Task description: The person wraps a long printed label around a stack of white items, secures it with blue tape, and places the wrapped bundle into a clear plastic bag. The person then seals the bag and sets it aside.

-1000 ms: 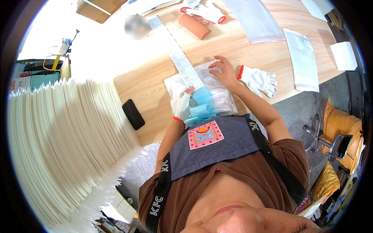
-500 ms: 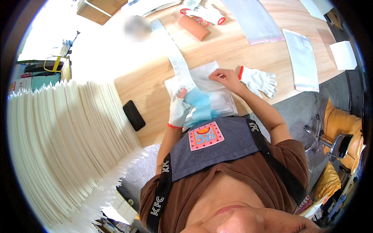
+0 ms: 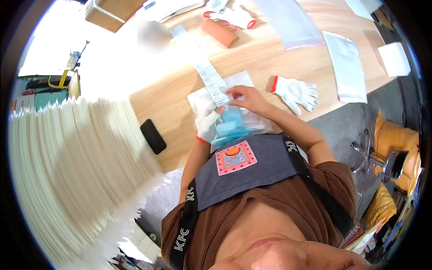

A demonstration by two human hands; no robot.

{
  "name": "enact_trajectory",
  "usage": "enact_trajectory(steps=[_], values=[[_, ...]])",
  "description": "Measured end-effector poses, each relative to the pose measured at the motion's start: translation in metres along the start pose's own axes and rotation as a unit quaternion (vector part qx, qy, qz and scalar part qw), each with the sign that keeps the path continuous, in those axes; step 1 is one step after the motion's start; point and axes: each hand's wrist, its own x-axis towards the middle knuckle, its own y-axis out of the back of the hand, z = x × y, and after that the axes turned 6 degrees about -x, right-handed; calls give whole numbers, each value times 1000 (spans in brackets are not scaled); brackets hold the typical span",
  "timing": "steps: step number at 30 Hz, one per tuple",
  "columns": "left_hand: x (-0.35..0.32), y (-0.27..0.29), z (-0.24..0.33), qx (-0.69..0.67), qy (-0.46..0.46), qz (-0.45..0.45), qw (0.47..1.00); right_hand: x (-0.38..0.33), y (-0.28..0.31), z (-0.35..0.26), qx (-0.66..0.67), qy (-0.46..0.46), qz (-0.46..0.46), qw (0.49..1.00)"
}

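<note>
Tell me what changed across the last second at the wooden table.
The bare right hand slid left along the clear bag to the long paper strip and now pinches its lower end. The gloved left hand kept its grip on the blue item, shifting slightly. The loose white glove and black phone stayed put.

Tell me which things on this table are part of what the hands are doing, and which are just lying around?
In hand:
gloved left hand
bare right hand
light blue item in clear plastic bag
long white paper strip

Lying about:
loose white work glove
black phone
empty clear plastic bags
brown roll
</note>
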Motion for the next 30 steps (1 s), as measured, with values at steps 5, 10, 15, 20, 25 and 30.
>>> enact_trajectory(steps=[5,10,15,20,25,30], values=[[21,5,-30,-232,8,40,972,3,-19,5,-85,96,9,992],[6,-8,-14,-203,-13,65,977,-9,-17,-1,-207,225,132,943],[27,12,-50,-166,-7,140,976,-16,-19,-2,-97,224,116,963],[28,12,-51,-179,13,142,973,7,25,15,312,-191,30,930],[10,-8,-12,-94,40,161,982,30,40,42,131,-193,18,972],[15,-2,-23,-96,9,141,985,41,30,61,25,-174,60,983]])
